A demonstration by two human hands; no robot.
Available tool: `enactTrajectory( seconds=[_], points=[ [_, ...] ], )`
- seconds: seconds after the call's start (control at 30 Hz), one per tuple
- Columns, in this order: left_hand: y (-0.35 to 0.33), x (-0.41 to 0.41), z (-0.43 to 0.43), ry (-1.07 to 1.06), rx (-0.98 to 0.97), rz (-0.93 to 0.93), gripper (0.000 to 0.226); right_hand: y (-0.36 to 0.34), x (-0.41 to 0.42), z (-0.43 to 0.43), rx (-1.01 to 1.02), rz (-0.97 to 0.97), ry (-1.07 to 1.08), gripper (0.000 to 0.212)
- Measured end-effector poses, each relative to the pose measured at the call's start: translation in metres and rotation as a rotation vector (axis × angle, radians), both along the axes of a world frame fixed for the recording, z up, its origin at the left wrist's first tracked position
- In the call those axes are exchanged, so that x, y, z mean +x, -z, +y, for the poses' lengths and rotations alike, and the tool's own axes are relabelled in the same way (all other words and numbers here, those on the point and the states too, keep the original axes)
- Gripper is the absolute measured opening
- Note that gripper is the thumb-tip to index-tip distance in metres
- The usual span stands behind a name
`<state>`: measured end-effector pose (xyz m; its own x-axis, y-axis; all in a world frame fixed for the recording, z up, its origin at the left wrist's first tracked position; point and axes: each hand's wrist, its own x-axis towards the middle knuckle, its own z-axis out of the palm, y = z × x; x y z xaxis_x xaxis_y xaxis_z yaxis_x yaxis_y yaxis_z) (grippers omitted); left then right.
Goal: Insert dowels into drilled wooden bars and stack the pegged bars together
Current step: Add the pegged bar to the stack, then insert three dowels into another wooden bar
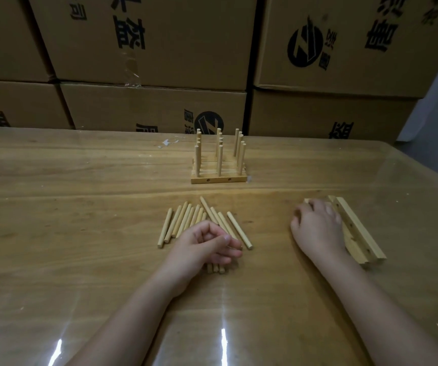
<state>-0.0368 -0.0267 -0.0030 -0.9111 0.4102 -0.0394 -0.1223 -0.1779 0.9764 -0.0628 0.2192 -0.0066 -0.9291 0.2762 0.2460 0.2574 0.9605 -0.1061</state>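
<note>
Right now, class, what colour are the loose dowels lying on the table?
The dowels are pale yellowish natural wood, clearest in the head view.

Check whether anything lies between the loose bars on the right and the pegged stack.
Nothing visible does. Only bare table separates the loose bars, gripped by the right hand, from the pegged stack; the dowels lie left of that path.

Bare glossy wooden surface (67, 207) lies open all along your left, and a lane runs between your left hand (207, 244) and right hand (318, 228). The fan of loose pale wooden dowels (183, 223) lies under and beyond the left hand. Straight ahead, well apart from it, stands the block of wooden bars with upright pegs (219, 165). On the right, pale drilled wooden bars (357, 231) lie under your right hand; stacked brown cardboard boxes (159, 101) wall off the far edge.
</note>
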Motion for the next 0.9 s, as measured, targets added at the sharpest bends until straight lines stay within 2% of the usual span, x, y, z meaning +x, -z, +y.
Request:
enactTrajectory(
  seconds=[0.17, 0.23, 0.3, 0.37, 0.43, 0.57, 0.67, 0.9],
  points=[
    [0.001, 0.001, 0.001, -0.009, 0.017, 0.015, 0.002, -0.003, 0.010, -0.002, 0.042, -0.009, -0.051, 0.038],
    [0.001, 0.000, 0.001, -0.009, 0.020, 0.018, 0.003, -0.011, 0.015, 0.002, 0.060, 0.043, -0.060, 0.038],
    [0.001, 0.000, 0.001, -0.007, 0.019, 0.014, 0.002, -0.017, 0.023, 0.014, 0.061, 0.092, 0.064, 0.037],
    [0.001, -0.001, 0.001, -0.004, 0.017, 0.017, 0.002, -0.021, 0.032, 0.028, -0.057, 0.035, 0.239, 0.041],
    [0.001, -0.001, 0.000, 0.000, 0.018, 0.013, 0.002, -0.020, 0.040, 0.033, -0.155, -0.016, 0.287, 0.045],
    [0.001, 0.000, 0.001, 0.003, 0.016, 0.013, 0.002, -0.011, 0.046, 0.024, -0.045, 0.097, 0.162, 0.054],
    [0.000, -0.001, 0.000, 0.003, 0.008, 0.019, 0.003, -0.012, 0.045, 0.015, -0.062, 0.141, 0.100, 0.057],
    [0.003, 0.000, -0.001, 0.017, 0.022, 0.016, 0.006, -0.016, 0.050, -0.018, -0.406, 0.231, -0.151, 0.036]
  ],
)
